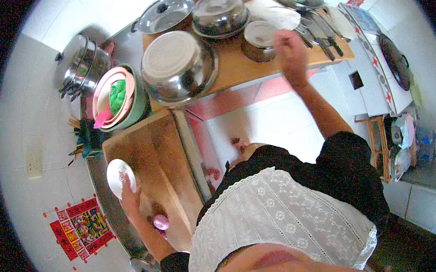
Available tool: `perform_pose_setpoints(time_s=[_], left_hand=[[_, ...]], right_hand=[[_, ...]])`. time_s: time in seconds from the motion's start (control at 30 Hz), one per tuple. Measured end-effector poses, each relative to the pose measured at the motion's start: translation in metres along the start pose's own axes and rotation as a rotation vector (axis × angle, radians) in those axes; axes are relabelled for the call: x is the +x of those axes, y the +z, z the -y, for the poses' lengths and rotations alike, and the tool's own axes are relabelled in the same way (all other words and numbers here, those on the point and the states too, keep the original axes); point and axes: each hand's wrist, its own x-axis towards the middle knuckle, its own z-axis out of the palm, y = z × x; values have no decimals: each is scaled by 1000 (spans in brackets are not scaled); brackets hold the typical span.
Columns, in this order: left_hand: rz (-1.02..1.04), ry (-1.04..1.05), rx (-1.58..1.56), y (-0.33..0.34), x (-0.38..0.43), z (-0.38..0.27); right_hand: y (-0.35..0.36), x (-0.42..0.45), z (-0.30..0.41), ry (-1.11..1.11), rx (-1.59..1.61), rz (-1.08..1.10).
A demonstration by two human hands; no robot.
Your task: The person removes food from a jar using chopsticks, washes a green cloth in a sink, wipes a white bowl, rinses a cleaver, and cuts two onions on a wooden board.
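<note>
My left hand (130,194) is on a round white plate (117,173), fingers over its face, at the left edge of a wooden board (147,147). A small shiny pink round object (161,222) lies on the board, beside my left forearm. Farther off, my right hand (290,53) is raised, blurred, at the right side of a small upturned metal bowl (260,36); whether it touches the bowl I cannot tell. A large upturned metal bowl (177,65) stands left of that one, on a wooden surface (227,68).
Knives (324,42) lie right of my right hand, near a white cloth (272,13). Metal lids (167,13) and a metal basin (220,14) stand at the back. A green bucket (140,106) and a stacked steel pot (83,64) are at the left. A stove (384,67) stands at the right.
</note>
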Motion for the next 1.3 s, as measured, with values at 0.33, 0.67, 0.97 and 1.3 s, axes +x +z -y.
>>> perform_pose_setpoints(time_s=[0.33, 0.67, 0.97, 1.3], left_hand=[[-163, 6, -166, -25, -42, -112], [-111, 142, -423, 30, -69, -276], [54, 204, -270, 58, -49, -384], [105, 418, -369, 94, -23, -460]], right_hand=[[-179, -37, -268, 170, -816, -61], [-174, 0, -348, 398, -934, 412], [-178, 5, -351, 353, -755, 492], [-274, -136, -273, 574, -513, 465]])
